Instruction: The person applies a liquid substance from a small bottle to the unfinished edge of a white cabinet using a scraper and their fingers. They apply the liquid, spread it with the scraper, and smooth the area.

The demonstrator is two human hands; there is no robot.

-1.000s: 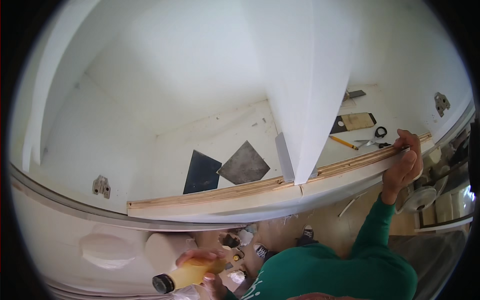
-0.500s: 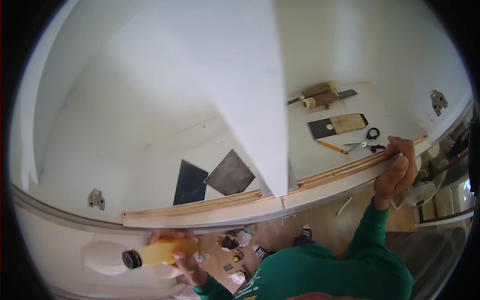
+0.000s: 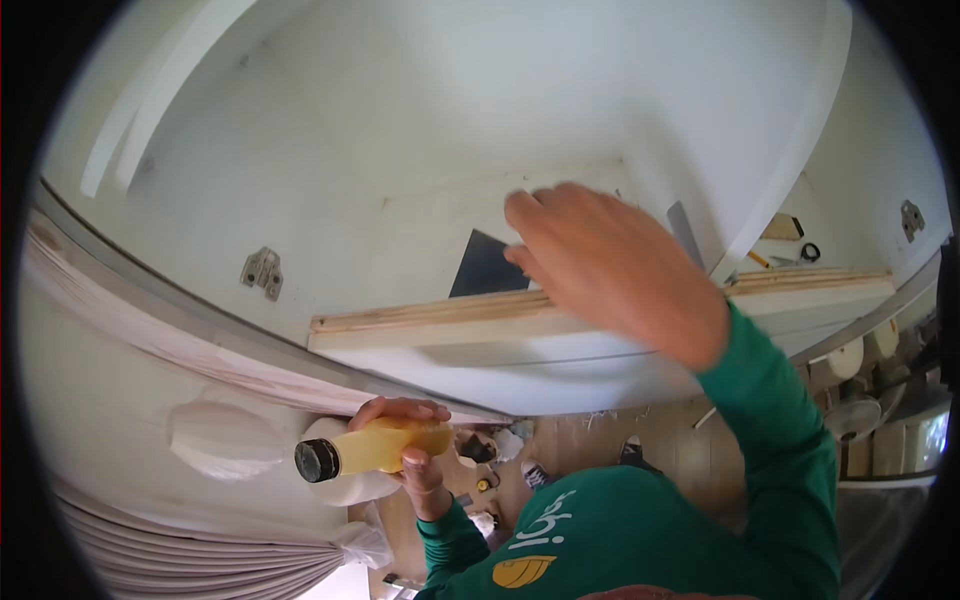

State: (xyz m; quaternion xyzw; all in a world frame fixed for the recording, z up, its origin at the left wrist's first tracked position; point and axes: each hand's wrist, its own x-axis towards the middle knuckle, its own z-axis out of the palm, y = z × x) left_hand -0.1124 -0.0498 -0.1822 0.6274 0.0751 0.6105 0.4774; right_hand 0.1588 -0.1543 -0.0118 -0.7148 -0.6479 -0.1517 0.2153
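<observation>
My left hand (image 3: 410, 450) is wrapped around a clear bottle (image 3: 385, 447) of yellowish contents. It lies tilted on its side, its black cap (image 3: 317, 460) pointing left, in front of the white cabinet. My right hand (image 3: 610, 265) is in the air over the plywood front edge (image 3: 430, 317), palm down. Its fingers are bent and apart from the thumb, with nothing seen between them. Just left of its fingertips, a dark flat sheet (image 3: 482, 265) lies on the cabinet floor. My hand and forearm cover part of the edge and the floor behind it.
A white upright divider (image 3: 790, 150) splits the cabinet. Right of it lie scissors (image 3: 805, 256), a pencil (image 3: 759, 260) and a wide-bladed tool (image 3: 783, 227). Metal hinge plates (image 3: 262, 272) sit on the side walls. A fan (image 3: 853, 420) stands at the right.
My right hand has left the plywood edge at the right and swung left over the cabinet. The view has shifted left. My left hand still holds the bottle.
</observation>
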